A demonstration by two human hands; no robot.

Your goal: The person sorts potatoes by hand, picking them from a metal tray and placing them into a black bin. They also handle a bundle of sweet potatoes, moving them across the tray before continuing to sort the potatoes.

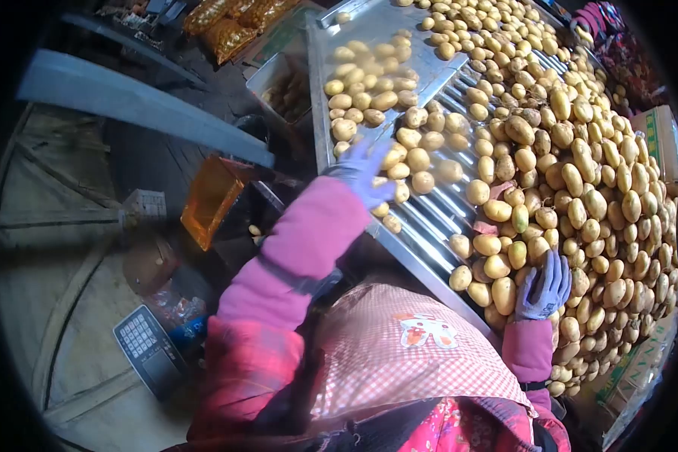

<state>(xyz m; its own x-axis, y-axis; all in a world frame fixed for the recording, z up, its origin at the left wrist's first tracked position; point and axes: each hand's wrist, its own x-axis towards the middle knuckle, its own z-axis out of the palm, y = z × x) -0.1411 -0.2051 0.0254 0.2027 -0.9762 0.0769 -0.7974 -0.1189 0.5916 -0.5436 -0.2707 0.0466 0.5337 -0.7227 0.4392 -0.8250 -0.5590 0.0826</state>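
Observation:
Many potatoes (580, 218) cover a metal sorting table with rollers (429, 213). My left hand (360, 175), in a light purple glove, is stretched out over the near left end of the rollers. Its fingers are spread beside a group of loose potatoes (418, 160), and it grips none of them. Lying against the large heap at the right, my right hand (546, 288) wears a matching glove. Its fingers are extended over the potatoes and are not wrapped round any. A reddish scrap (487, 227) lies among the potatoes between my hands.
More potatoes lie on a flat metal chute (331, 30) at the far left. A crate (285, 87), an orange container (212, 200) and a keypad scale (149, 350) stand to the left. Another person's sleeve (591, 19) shows at top right. Cardboard boxes (659, 139) border the heap.

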